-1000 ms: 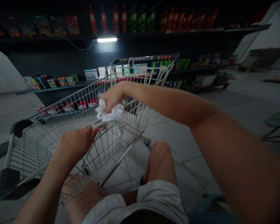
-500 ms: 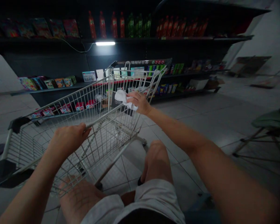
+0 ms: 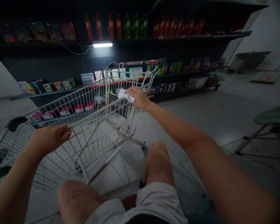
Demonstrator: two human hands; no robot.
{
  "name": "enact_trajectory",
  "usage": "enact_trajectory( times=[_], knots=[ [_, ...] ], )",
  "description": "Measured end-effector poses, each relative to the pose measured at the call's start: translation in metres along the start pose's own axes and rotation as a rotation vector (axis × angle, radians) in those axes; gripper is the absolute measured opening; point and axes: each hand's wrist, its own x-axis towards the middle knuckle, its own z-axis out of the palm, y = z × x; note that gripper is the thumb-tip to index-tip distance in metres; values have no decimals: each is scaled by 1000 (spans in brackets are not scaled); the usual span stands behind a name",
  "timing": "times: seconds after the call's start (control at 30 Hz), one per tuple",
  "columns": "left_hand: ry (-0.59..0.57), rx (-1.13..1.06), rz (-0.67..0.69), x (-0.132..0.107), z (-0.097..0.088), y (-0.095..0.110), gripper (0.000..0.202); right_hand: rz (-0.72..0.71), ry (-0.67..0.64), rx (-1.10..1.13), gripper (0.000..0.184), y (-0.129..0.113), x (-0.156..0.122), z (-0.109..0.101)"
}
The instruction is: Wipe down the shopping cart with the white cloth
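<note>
A white wire shopping cart stands tilted in front of me, between my knees and the shelves. My left hand is curled around the cart's near top rail. My right hand presses a crumpled white cloth against the far end of the cart's wire frame. A dark flat object shows behind the wires, and I cannot tell whether it is inside the cart.
Dark shelves hold red and green bottles and colourful packets behind the cart. A strip light hangs under a shelf. A folding stool stands on the tiled floor at right, and my bare knee lies below the cart.
The cart has swung left and tilted, with my left hand moving left along with it. Compared with a second ago, my right hand and the cloth have shifted right along the far end of the frame.
</note>
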Motion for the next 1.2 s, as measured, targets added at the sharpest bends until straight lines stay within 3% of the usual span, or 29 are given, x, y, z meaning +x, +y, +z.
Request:
enact_trajectory(
  times=[0.1, 0.23, 0.37, 0.5, 0.63, 0.73, 0.87, 0.93, 1.0, 1.13, 1.2],
  knots=[
    [27, -127, 87, 17, -12, 10, 43, -34, -2, -55, 28, -30, -1, 20],
    [124, -285, 185, 59, -33, 39, 52, -221, -32, -97, 36, -77, 2, 54],
    [24, -382, 217, 92, -34, 51, 38, -326, -71, -10, 37, -73, -5, 71],
    [26, -462, 209, 93, -23, 46, 30, -361, -90, 39, 29, -63, -54, 123],
    [57, -454, 184, 84, -20, 43, 21, -553, -243, 2, 23, -69, -115, 181],
    [69, -463, 186, 82, -21, 43, 20, -767, -335, -46, 26, -58, -121, 182],
    [67, -463, 163, 82, -20, 44, 19, -1030, -342, -69, 27, -27, -97, 151],
    [60, -454, 143, 83, -20, 45, 19, -1010, -304, -77, 25, -19, -99, 148],
    [47, -448, 130, 83, -21, 47, 19, -910, -291, -79, 22, -23, -115, 160],
    [54, -446, 114, 84, -24, 51, 21, -849, -453, -40, 21, -47, -161, 203],
    [59, -441, 112, 83, -25, 52, 22, -852, -502, -55, 24, -54, -172, 215]
  ],
)
